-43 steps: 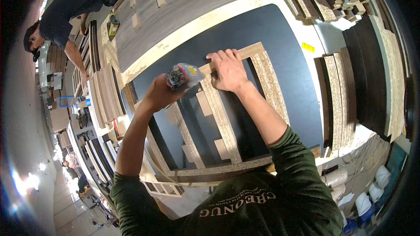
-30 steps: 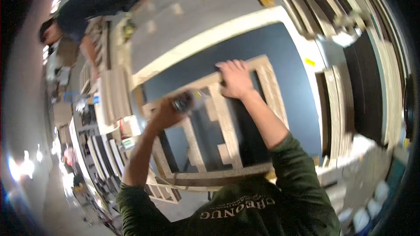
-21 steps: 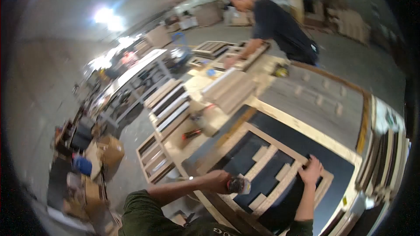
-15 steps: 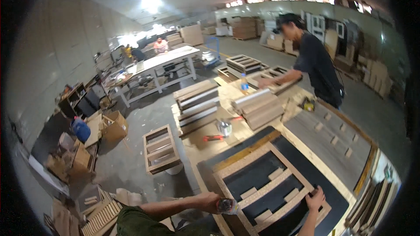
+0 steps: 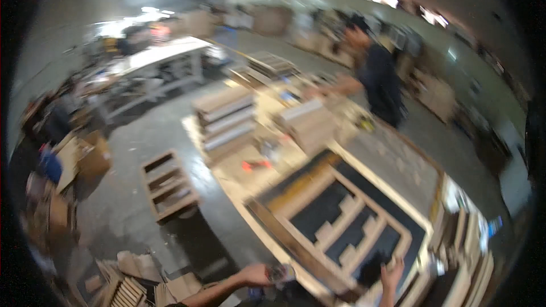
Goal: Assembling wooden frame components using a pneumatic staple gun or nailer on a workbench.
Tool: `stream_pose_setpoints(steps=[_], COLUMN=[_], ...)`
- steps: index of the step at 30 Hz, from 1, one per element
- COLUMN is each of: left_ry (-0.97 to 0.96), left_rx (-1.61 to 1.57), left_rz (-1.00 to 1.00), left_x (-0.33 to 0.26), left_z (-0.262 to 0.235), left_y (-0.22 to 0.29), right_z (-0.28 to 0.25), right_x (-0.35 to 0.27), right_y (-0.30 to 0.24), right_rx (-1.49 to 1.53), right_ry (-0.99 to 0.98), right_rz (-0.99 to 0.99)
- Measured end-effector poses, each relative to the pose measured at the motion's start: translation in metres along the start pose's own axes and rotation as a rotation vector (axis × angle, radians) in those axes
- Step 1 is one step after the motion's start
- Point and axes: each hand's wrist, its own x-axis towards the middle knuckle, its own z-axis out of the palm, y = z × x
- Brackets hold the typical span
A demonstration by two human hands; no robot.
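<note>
Left hand (image 5: 254, 274) sits at the near edge of the view, fingers closed around a small tool (image 5: 278, 273) (too blurred to tell its kind) just off the near left corner of the table (image 5: 392, 162). Right hand (image 5: 392, 266) is at the near right, fingers spread apart and raised, its tips touching the near rail of a pale wooden frame (image 5: 341, 216). That frame lies flat on a dark sheet covering the table, with short wooden blocks set between its rails. Farther along the same table are stacks of boards (image 5: 224, 116) and a small red tool (image 5: 254, 165). Another person (image 5: 375, 77) in a dark shirt stands at the far right side of the table, one arm stretched over the boards. On the floor to the left lies a smaller frame (image 5: 168, 185), with cardboard boxes (image 5: 79, 156) farther left and a white bench (image 5: 159, 59) at the far left.
</note>
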Motion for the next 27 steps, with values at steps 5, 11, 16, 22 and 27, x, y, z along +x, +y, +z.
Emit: stream_pose_setpoints(steps=[5, 11, 16, 22, 27], left_ry=[0.101, -0.039, -0.035, -0.011, -0.038], left_rx=[-0.042, 0.132, 0.206, 0.238, 0.114], left_rz=[-0.007, -0.081, 0.000, 0.049, -0.046], left_x=[-0.018, -0.012, 0.003, 0.025, 0.038], left_z=[0.017, 0.038, 0.080, 0.131, 0.159], left_y=[-0.008, 0.043, 0.076, 0.163, 0.180], right_z=[-0.030, -0.039, -0.034, 0.012, 0.020], right_x=[-0.030, -0.038, -0.005, 0.057, 0.096], right_y=[-0.020, 0.022, 0.059, 0.093, 0.099], right_rx=[0.087, 0.357, 0.419, 0.245, 0.245], right_ry=[0.009, 0.115, 0.110, -0.043, -0.101], right_rz=[0.177, 0.300, 0.320, 0.311, 0.316])
